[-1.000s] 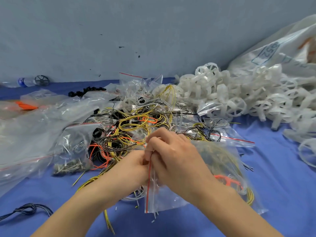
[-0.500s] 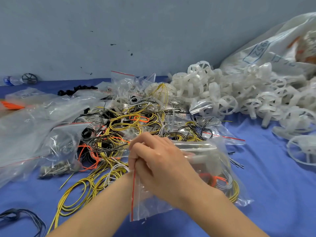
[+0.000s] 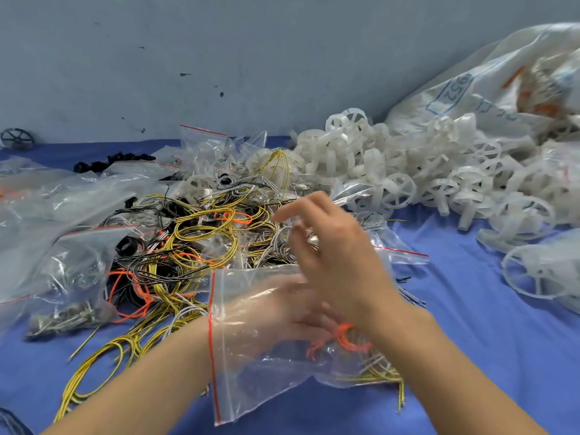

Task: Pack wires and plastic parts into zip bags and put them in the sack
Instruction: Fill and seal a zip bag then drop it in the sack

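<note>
Head view: right hand [image 3: 332, 246] has left the zip bag [image 3: 251, 387], fingers loose.
Left hand [image 3: 292, 306], now inside, blurs behind plastic; grip unclear.

A blue cloth [image 3: 470, 340] covers the surface. Mid-left lies a tangle of yellow, black and orange wires [image 3: 204, 233], with clear zip bags [image 3: 62, 215] heaped to its left, some filled. White spoked plastic wheels [image 3: 392, 171] pile up at right against a printed sack [image 3: 502, 83]. Small black parts [image 3: 116, 160] sit near the wall. A wire-filled zip bag [image 3: 266, 372] rests nearest.
</note>
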